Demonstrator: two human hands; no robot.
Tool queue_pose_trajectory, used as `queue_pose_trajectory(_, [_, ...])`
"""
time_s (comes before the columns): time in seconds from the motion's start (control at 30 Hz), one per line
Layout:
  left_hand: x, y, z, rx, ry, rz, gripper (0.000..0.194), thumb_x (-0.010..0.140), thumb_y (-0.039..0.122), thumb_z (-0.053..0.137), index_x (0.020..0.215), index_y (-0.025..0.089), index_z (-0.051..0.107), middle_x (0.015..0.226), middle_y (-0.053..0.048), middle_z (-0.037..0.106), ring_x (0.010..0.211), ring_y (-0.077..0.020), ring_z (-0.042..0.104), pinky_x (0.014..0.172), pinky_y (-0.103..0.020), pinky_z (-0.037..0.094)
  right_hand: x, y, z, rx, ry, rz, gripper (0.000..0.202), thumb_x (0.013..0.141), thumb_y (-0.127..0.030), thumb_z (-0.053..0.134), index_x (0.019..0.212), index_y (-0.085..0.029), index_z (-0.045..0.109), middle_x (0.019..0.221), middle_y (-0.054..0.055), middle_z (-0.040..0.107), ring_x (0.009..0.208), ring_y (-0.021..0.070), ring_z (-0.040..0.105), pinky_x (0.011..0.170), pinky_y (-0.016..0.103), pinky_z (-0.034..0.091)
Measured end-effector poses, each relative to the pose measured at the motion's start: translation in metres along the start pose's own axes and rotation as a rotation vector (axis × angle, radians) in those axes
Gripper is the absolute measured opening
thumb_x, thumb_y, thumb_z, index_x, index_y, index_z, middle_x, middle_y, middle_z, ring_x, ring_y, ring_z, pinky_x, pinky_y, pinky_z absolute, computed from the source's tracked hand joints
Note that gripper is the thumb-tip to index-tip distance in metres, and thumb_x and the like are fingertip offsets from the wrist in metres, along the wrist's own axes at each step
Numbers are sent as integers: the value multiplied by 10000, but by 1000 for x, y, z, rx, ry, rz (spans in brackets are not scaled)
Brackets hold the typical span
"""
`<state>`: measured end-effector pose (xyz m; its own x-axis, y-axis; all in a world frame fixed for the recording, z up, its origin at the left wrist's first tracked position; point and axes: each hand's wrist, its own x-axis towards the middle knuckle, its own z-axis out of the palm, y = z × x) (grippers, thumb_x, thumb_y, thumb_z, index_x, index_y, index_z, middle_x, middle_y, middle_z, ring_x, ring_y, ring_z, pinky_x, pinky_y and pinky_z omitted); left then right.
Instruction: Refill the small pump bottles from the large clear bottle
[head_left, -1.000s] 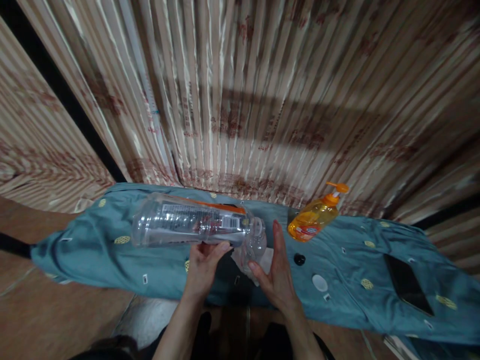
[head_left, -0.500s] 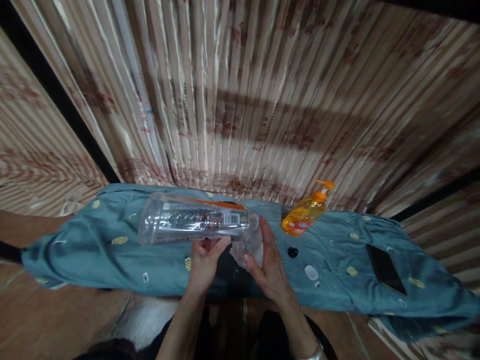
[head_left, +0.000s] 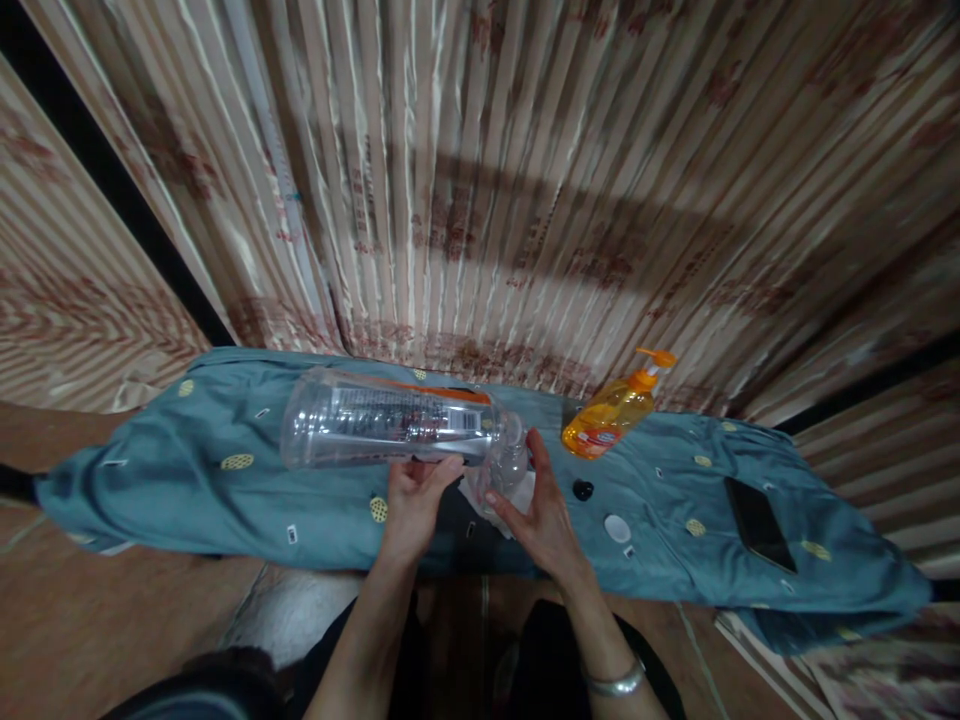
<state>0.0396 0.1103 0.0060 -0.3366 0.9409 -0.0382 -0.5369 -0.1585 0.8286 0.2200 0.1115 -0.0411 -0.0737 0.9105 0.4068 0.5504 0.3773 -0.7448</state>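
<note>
My left hand [head_left: 415, 497] grips a large clear plastic bottle [head_left: 382, 430] from below, near its neck. The bottle lies almost level in the air, its neck to the right, with a printed label and an orange stripe. In my right hand [head_left: 541, 505] is a small clear container [head_left: 508, 464], held between thumb and fingers. The big bottle's mouth meets or overlaps the small container's top; whether they touch I cannot tell. Beneath them a white tissue [head_left: 491, 512] shows in part. Any liquid inside the clear bottle is too faint to make out.
An orange pump bottle [head_left: 606, 418] stands at the back right of the teal cloth [head_left: 187, 500]. Nearer lie a small black cap [head_left: 583, 490], a white disc [head_left: 618, 529] and a dark phone-like slab [head_left: 759, 523]. A pleated curtain [head_left: 480, 230] hangs behind.
The view has shifted slightly, moving the scene up a little. The large bottle's neck end sits a bit further right; both hands keep their holds.
</note>
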Motion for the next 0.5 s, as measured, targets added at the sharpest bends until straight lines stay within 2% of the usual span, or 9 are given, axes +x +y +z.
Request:
queue_pose_trajectory(0.2, [3,-5,-4,-19,5,-3,678,603,388,1005,1197,185,749,985,-86,829,968,-328,811,882,-531,677,0,3,3,18,-2,22,1086,917,-639,756,1744,-213,196,1750,222,401,1579,413,477,1258,665,453])
queue_pose_trajectory(0.27, [3,-6,-4,-22,-3,-5,628,607,394,1005,1144,174,763,987,-99,831,966,-335,813,884,-536,679,0,3,0,42,5,19,1054,939,-638,735,1743,-208,207,1749,220,405,1573,400,490,1267,643,448])
queue_pose_trajectory(0.4, [2,-5,-4,-27,-6,-3,535,591,425,1017,973,157,755,929,-103,824,915,-339,815,852,-547,686,4,6,-7,73,75,2,767,1058,-590,558,1700,-227,349,1702,187,496,1560,355,517,1276,615,436])
queue_pose_trajectory(0.5, [3,-5,-6,-29,-1,1,568,590,400,1019,1038,173,756,934,-84,824,915,-327,816,841,-534,690,9,11,-11,55,186,56,604,1108,-571,418,1588,-222,527,1531,177,676,1424,326,657,1194,567,524])
